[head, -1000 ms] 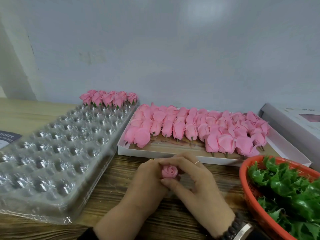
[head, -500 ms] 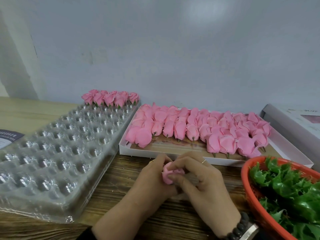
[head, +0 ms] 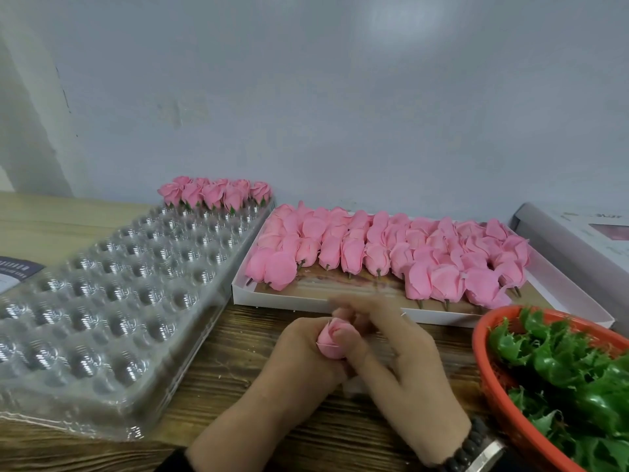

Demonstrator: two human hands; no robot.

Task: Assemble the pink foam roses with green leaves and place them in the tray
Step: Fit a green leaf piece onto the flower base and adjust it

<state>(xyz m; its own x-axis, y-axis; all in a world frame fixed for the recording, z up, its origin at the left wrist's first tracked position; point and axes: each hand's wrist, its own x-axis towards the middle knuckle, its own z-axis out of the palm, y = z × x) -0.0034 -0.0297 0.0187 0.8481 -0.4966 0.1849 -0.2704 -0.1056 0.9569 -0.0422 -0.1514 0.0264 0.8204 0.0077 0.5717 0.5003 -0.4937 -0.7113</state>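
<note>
Both hands meet over the wooden table, low in the middle of the view. My left hand (head: 299, 356) grips a pink foam rose (head: 332, 342) from the left. My right hand (head: 405, 366) pinches the same rose, thumb on its front and fingers blurred behind it. A clear plastic tray (head: 102, 301) with many round cells lies at the left. Several finished roses with green leaves (head: 214, 194) fill its far row. A white flat box (head: 306, 303) behind my hands holds several loose pink roses (head: 384, 253). An orange basket (head: 490, 379) of green leaves (head: 571, 373) sits at the right.
A white box lid (head: 578, 240) leans at the far right against the grey wall. A dark printed card (head: 17, 270) lies at the left edge, partly under the tray. Bare wood shows in front of the white box around my hands.
The rose has turned in my hands and now shows more of its side. My right fingers have lifted and spread behind it; both hands stay in the same spot.
</note>
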